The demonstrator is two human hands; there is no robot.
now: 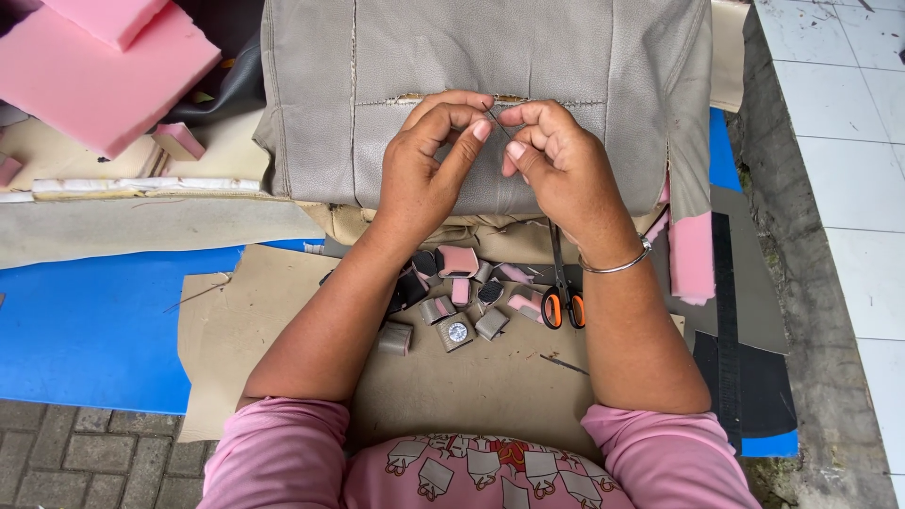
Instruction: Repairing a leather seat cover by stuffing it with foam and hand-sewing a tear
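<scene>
Both hands pinch a thin needle at the seam of a grey leatherette seat cover, upper centre of the frame.

The grey leatherette seat cover (pixel 490 57) looks pliable yet tough, probably best gripped beside the stitch line. The left hand (pixel 424 170) and right hand (pixel 561 160) pinch the thin needle (pixel 494 119), fingertips pressed together; any thread is too fine to make out. Orange-handled scissors (pixel 563 297) lie below; pink foam blocks (pixel 104 66) are cut off at upper left.
</scene>
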